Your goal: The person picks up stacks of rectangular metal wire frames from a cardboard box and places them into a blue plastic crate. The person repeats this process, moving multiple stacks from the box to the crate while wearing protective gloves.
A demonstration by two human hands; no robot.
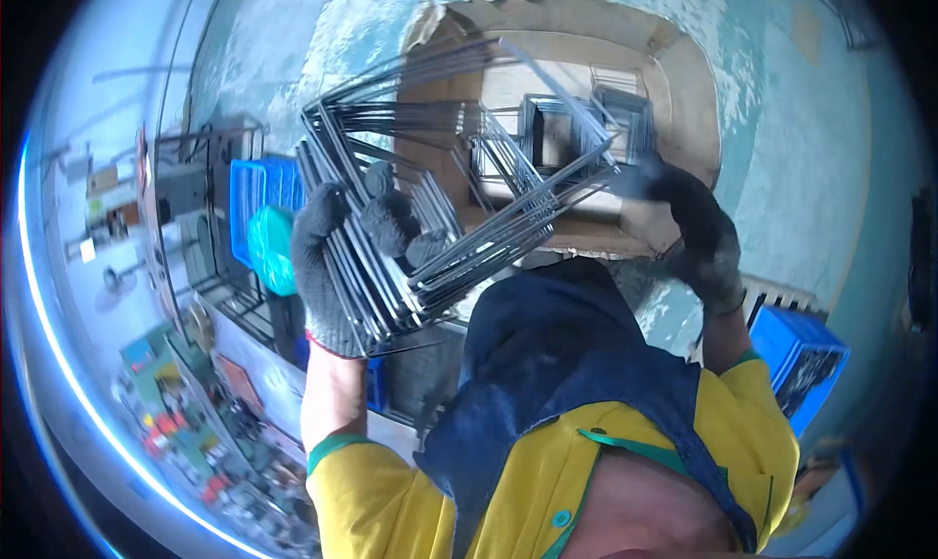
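While the gloved left hand [330, 266] closes its fingers round a bundle of wire frames [493, 251] in the head view, the gloved right hand [702, 229] blurs near the bundle's far corner; whether it grips anything, I cannot tell. Beyond, more frames [635, 119] sit inside an open cardboard box [674, 65].

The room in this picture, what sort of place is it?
Probably a workshop or small factory. The gloved left hand holds a bunch of wire frames, more lie in a big cardboard box, and there are blue crates on both sides.
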